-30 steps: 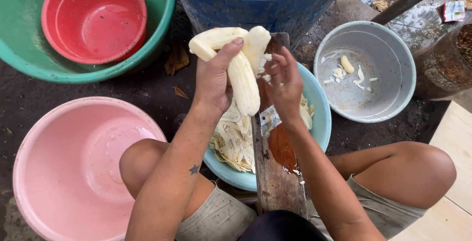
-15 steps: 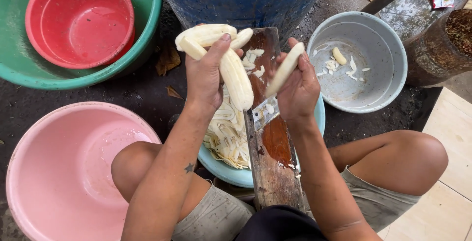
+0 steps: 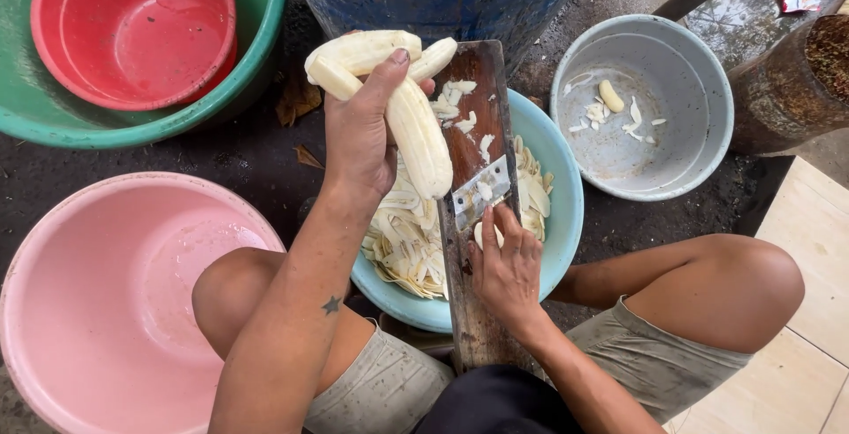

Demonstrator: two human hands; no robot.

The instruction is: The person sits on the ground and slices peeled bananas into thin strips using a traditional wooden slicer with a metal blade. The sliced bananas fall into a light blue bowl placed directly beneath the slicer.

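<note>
We see a ring of basins crowding the dark, wet ground: a big pink tub (image 3: 97, 301) at the lower left, a red bowl (image 3: 133, 27) nested in a green basin (image 3: 252, 62) at the upper left, a blue barrel (image 3: 442, 0) of peeled fruit straight ahead, and a dull grey metal bowl (image 3: 646, 107) with a few pale scraps at the right. Between the knees sits a light blue bowl (image 3: 553, 177) heaped with thin, curled slices (image 3: 407, 239). A worn wooden slicing board (image 3: 473, 133) with a metal blade lies slanted across it, flecked with bits. Our left hand (image 3: 358, 138) is closed around a bunch of smooth, cream-coloured peeled bananas (image 3: 402, 102), held above the bowl just beside the board. Our right hand (image 3: 506, 266) presses a small piece of banana (image 3: 482, 235) flat against the board below the blade, fingers together.
</note>
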